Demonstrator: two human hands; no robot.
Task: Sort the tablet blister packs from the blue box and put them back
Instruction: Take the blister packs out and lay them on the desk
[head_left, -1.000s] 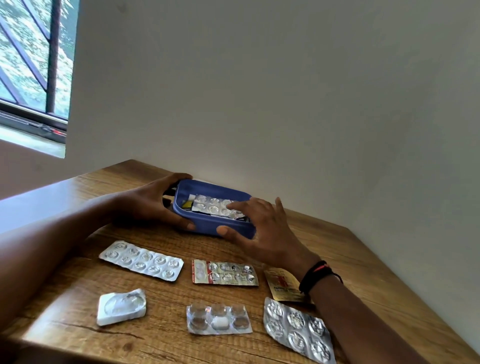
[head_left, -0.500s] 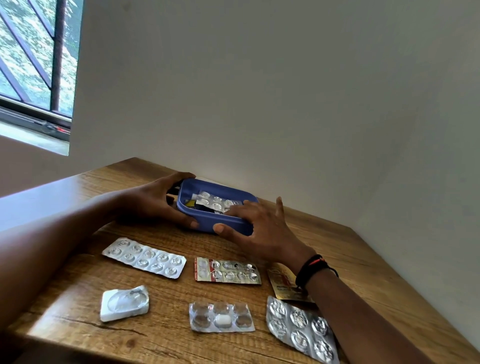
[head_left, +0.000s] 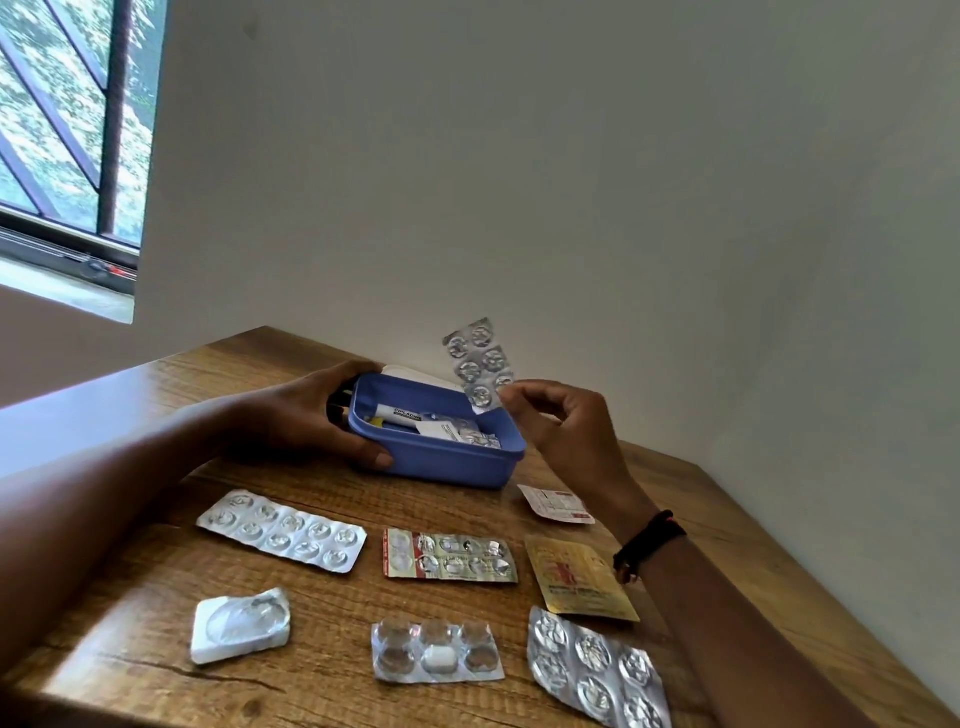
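Lifting out one pack is the step in hand. The right hand (head_left: 563, 431) pinches a silver blister pack (head_left: 480, 364) by its lower edge between thumb and fingertips. The pack stands upright, just above the far right corner of the blue box (head_left: 447, 467). The left hand (head_left: 317, 415) grips the box's left end, thumb along the near wall, and the box rests on the wooden surface (head_left: 332, 613). Inside the box are a white tube (head_left: 402, 414), a paper slip and at least one more foil pack (head_left: 480, 439); anything deeper is unreadable. In front of the box, laid apart, are a long silver pack (head_left: 283, 531), a red-edged pack (head_left: 451, 556) and a gold sachet (head_left: 579, 579). The near row holds a white single blister (head_left: 240, 625), a clear pack (head_left: 437, 652) with one white tablet, and a large silver pack (head_left: 597, 670). A small white packet (head_left: 557, 505) lies just beside the right wrist. Judgement: the sorting is partway and nothing has gone back yet. To do it well, carry the pack clear of the rim and lay it flat in a bare spot of its own. Its print cannot be read from here, so check that before grouping it. Gripped at one edge, thin foil may flex or swing. The left hand should brace the box against sliding. Risk: the right forearm passes over the sachet and the small packet and could sweep them.
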